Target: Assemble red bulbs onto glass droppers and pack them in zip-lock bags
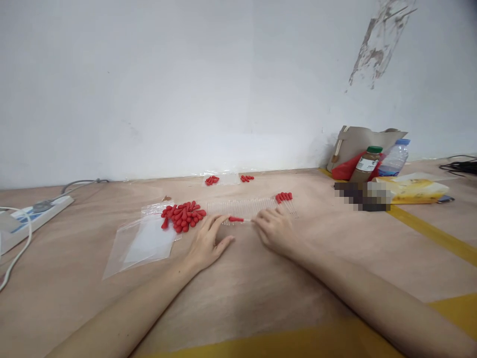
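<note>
A red rubber dropper bulb (236, 219) lies between my two hands, its narrow end to the right and in line with a thin clear tube. My left hand (208, 241) has its thumb apart from the fingers, and the index fingertip touches the bulb's rounded end. My right hand (276, 228) is closed, with thumb and fingertips pinched on the clear dropper tube (247, 221). Behind the hands, a row of clear tubes (238, 206) lies side by side. Several tubes at the row's right end wear red bulbs (284, 197). A pile of loose red bulbs (184, 216) sits left of the row.
Under the pile is a clear plastic bag (149, 241). More red bulbs (212, 180) lie near the wall. A power strip (33, 219) with cables stands left. On the right are a green-capped bottle (367, 164), a clear bottle (395, 158), a beige bag (357, 141) and a yellow packet (413, 190).
</note>
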`<state>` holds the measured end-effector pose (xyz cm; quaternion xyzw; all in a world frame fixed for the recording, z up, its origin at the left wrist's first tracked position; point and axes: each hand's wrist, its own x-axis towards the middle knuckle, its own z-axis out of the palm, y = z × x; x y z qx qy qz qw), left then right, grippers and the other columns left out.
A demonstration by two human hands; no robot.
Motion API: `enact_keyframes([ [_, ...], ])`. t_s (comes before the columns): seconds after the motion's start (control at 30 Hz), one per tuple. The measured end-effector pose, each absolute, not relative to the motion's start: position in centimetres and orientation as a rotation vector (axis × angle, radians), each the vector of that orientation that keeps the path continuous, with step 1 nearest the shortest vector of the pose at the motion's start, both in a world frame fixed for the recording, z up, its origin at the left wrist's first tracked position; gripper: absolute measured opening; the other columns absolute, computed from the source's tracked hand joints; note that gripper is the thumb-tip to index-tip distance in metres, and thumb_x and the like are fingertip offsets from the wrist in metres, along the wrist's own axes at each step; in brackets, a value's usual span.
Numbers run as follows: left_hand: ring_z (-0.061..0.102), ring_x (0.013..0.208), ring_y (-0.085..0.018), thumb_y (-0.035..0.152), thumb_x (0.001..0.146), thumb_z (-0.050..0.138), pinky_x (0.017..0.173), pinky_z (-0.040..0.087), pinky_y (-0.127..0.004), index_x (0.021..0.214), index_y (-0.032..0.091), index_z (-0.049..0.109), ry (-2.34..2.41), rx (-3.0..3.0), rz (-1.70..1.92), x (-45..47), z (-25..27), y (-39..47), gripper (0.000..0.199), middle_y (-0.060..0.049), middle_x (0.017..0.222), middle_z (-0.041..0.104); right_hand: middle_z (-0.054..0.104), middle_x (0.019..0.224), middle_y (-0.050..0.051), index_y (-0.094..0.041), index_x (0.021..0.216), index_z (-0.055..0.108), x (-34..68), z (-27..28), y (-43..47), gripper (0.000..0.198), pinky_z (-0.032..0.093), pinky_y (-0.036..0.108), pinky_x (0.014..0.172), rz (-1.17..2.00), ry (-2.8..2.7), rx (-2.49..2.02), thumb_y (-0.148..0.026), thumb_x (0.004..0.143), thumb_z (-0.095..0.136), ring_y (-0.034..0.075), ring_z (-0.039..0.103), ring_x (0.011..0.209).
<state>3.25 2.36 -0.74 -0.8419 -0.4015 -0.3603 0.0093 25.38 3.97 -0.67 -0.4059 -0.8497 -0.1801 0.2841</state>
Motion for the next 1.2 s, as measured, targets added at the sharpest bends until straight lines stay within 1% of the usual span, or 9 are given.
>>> enact_keyframes([
  [0.07,0.045,0.102,-0.023,0.026,0.077,0.055,0.087,0.039,-0.039,0.118,0.023,0.04,-1.33,-2.593,-1.089,3.3,-0.8,2.4,0.043,-0.007,0.112,0.047,0.06,0.081,0.007,-0.018,0.083,0.064,27.0,-0.5,5.4,0.023,0.027,0.03,0.073,-0.403,-2.031,-1.304,-0.024,0.082,0.042,0.017,0.049,0.079],
  [0.17,0.046,0.099,-0.022,0.024,0.078,0.053,0.085,0.04,-0.037,0.111,0.023,0.046,-1.346,-2.633,-1.015,3.3,-0.8,2.5,0.033,-0.006,0.107,0.048,0.063,0.08,0.005,-0.02,0.082,0.065,29.9,-0.5,7.6,0.027,0.03,0.028,0.068,-0.196,-1.708,-1.618,-0.03,0.081,0.041,0.017,0.053,0.077],
  [0.23,0.047,0.096,-0.021,0.023,0.079,0.052,0.083,0.04,-0.036,0.105,0.024,0.05,-1.324,-2.672,-0.987,3.3,-0.9,2.6,0.026,-0.005,0.103,0.05,0.064,0.074,0.004,-0.022,0.081,0.066,31.4,-0.7,8.7,0.027,0.031,0.027,0.064,-0.041,-1.55,-1.792,-0.034,0.079,0.042,0.018,0.055,0.073],
  [0.3,0.048,0.094,-0.02,0.023,0.079,0.051,0.082,0.041,-0.035,0.1,0.023,0.052,-1.307,-2.696,-0.979,3.3,-0.9,2.6,0.021,-0.004,0.101,0.05,0.064,0.071,0.003,-0.022,0.081,0.065,32.3,-1.1,9.5,0.025,0.031,0.027,0.062,0.067,-1.459,-1.888,-0.036,0.075,0.045,0.018,0.056,0.07],
  [0.37,0.048,0.093,-0.02,0.022,0.079,0.051,0.08,0.041,-0.035,0.097,0.022,0.054,-1.304,-2.708,-0.975,3.3,-0.9,2.7,0.018,-0.004,0.1,0.05,0.065,0.073,0.002,-0.023,0.082,0.064,32.5,-1.4,9.9,0.021,0.032,0.027,0.063,0.105,-1.428,-1.922,-0.034,0.072,0.049,0.019,0.057,0.071],
  [0.63,0.049,0.09,-0.019,0.021,0.079,0.05,0.078,0.041,-0.034,0.088,0.02,0.057,-1.302,-2.747,-0.943,3.4,-0.8,2.7,0.011,-0.005,0.098,0.051,0.063,0.078,0.004,-0.021,0.081,0.058,31.5,-2.0,10.4,0.017,0.031,0.03,0.07,0.079,-1.471,-1.957,-0.029,0.07,0.048,0.02,0.056,0.078],
  [0.8,0.049,0.09,-0.018,0.02,0.08,0.049,0.079,0.041,-0.033,0.087,0.02,0.057,-1.295,-2.757,-0.959,3.5,-0.9,2.7,0.011,-0.004,0.098,0.05,0.062,0.077,0.003,-0.021,0.082,0.057,31.4,-2.0,10.3,0.019,0.029,0.032,0.071,0.05,-1.49,-1.953,-0.032,0.07,0.048,0.02,0.055,0.077],
  [1.03,0.049,0.089,-0.018,0.021,0.08,0.048,0.078,0.041,-0.034,0.085,0.02,0.058,-1.297,-2.755,-0.942,3.4,-1.0,2.8,0.01,-0.005,0.096,0.051,0.06,0.072,0.003,-0.021,0.069,0.06,30.8,-1.8,9.8,0.016,0.026,0.033,0.069,-0.131,-1.712,-1.866,-0.03,0.068,0.046,0.02,0.052,0.077],
  [1.2,0.05,0.088,-0.018,0.021,0.081,0.048,0.079,0.041,-0.034,0.084,0.02,0.057,-1.297,-2.759,-0.923,3.4,-1.1,2.9,0.01,-0.004,0.095,0.052,0.061,0.073,0.004,-0.021,0.073,0.062,30.7,-1.6,9.4,0.019,0.027,0.036,0.071,-0.162,-1.748,-1.923,-0.03,0.068,0.047,0.022,0.052,0.078],
])
